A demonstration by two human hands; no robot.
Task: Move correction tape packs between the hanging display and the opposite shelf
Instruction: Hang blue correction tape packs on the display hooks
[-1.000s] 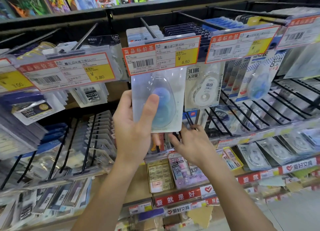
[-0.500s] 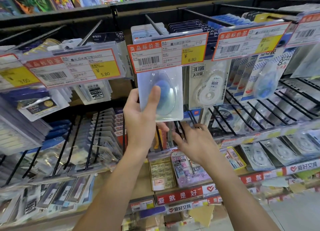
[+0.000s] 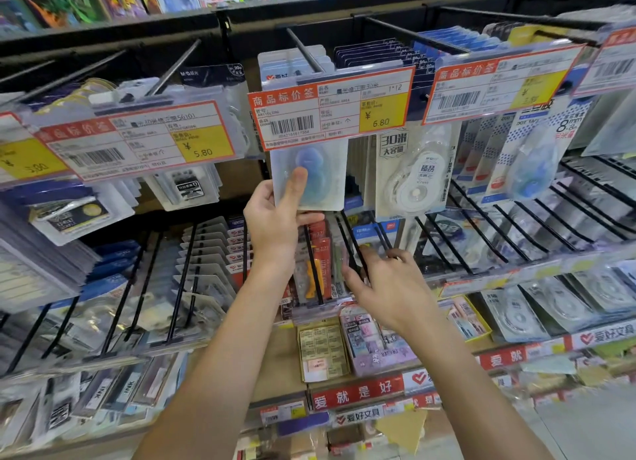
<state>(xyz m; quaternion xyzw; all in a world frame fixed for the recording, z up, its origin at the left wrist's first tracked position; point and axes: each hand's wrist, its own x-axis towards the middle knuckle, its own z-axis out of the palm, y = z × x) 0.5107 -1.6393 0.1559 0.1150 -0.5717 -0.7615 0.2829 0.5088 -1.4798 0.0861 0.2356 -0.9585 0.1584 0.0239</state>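
Pack point(image 3: 311, 175): clear, blue inside; price tag point(image 3: 332, 106), 12 o'clock of it: white, orange-red border, yellow panel, black barcode; hooks point(image 3: 347, 239): black; shelf strip point(image 3: 356, 392): red, white lettering

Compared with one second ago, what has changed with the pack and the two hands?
The left hand has raised the blue correction tape pack up the display, so its top now sits behind the 6.80 price tag. The grip is the same, thumb on the front. The right hand stays low at the black hooks, fingers among them, holding no pack.
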